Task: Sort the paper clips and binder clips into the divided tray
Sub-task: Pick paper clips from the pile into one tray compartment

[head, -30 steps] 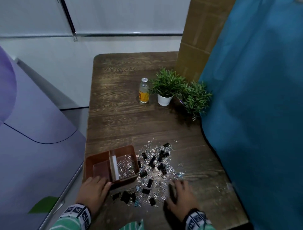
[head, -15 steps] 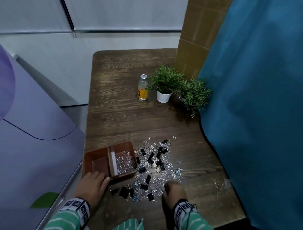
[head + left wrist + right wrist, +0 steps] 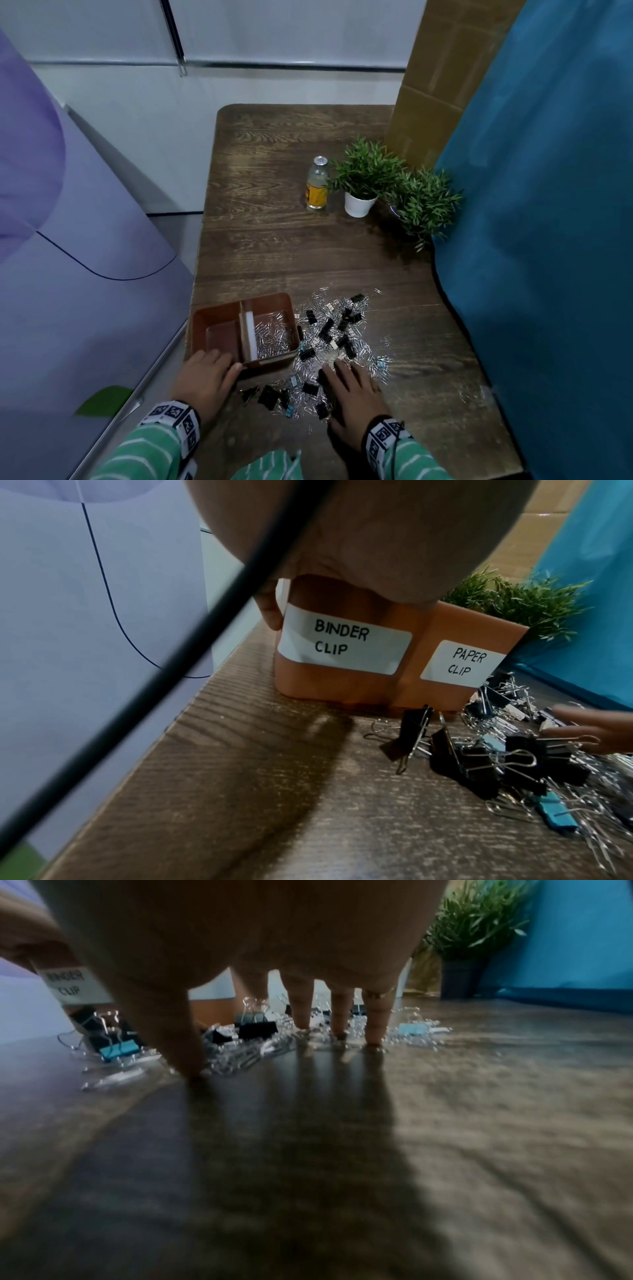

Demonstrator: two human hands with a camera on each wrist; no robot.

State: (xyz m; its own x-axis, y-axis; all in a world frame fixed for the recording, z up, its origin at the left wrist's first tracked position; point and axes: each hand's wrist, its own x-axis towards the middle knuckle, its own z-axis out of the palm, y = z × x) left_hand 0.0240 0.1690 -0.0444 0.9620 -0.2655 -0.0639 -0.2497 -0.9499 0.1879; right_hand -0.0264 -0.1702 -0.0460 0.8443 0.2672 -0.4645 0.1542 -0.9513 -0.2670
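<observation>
Some paper clips sorted, no binder clips yet; most lie loose. Left hand grips the divided tray; right hand — fingers spread — holds nothing.

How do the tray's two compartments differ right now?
The left compartment is labelled BINDER CLIP and looks empty; the right compartment is labelled PAPER CLIP and holds silver paper clips. The left hand holds the left compartment's near wall, not the right's. Both share one brown tray.
</observation>
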